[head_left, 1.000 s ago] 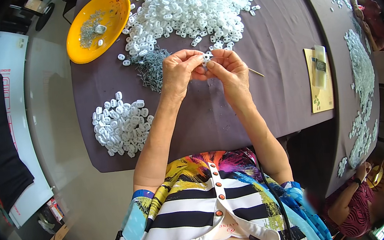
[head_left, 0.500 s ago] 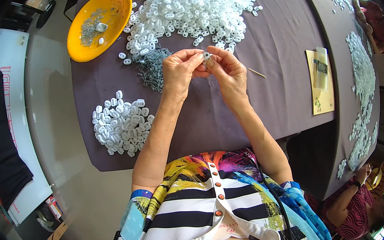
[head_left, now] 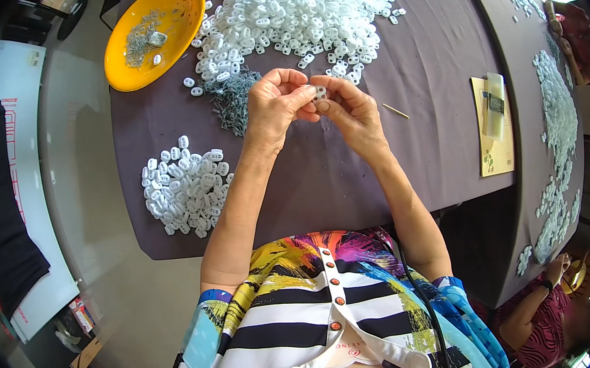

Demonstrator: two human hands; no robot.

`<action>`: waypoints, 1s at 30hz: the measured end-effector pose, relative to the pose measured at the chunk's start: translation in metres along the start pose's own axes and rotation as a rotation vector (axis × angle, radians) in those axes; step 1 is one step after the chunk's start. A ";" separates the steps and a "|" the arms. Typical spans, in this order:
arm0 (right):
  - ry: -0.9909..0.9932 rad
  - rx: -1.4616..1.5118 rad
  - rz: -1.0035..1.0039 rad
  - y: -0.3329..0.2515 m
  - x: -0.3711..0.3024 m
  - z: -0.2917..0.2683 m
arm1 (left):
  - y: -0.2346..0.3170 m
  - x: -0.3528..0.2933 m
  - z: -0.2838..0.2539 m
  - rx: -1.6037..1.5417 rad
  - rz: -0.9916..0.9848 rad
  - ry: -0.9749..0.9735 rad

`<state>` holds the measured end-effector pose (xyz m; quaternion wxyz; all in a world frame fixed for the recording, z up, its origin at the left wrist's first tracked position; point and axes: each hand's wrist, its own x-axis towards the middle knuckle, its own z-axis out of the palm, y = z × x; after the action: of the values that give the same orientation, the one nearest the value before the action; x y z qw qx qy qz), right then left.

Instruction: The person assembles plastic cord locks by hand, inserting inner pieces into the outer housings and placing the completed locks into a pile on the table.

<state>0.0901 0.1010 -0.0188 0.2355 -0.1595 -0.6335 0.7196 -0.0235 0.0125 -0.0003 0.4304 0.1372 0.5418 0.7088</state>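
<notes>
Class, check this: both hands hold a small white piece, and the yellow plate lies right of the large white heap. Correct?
No: the yellow plate lies left of the large white heap, as the head view shows. The left hand and right hand do hold a small white piece.

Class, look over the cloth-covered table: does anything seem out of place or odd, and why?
Mildly odd: a small white piece lies in the yellow dish near the thin metal-looking bits, while most similar pieces sit in piles on the cloth. No clear damage shows at this size.
</notes>
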 end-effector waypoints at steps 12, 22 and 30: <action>0.026 -0.154 -0.011 0.005 -0.006 0.002 | 0.000 -0.004 0.002 -0.016 -0.014 0.004; 0.059 -0.201 0.002 0.001 -0.008 0.004 | -0.001 -0.005 0.004 -0.021 -0.003 0.022; 0.073 -0.160 0.006 0.008 -0.008 0.001 | -0.003 -0.005 0.005 -0.014 -0.009 0.003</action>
<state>0.0954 0.0953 -0.0274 0.2430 -0.2060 -0.6796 0.6608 -0.0157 0.0124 0.0002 0.4336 0.1307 0.5383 0.7107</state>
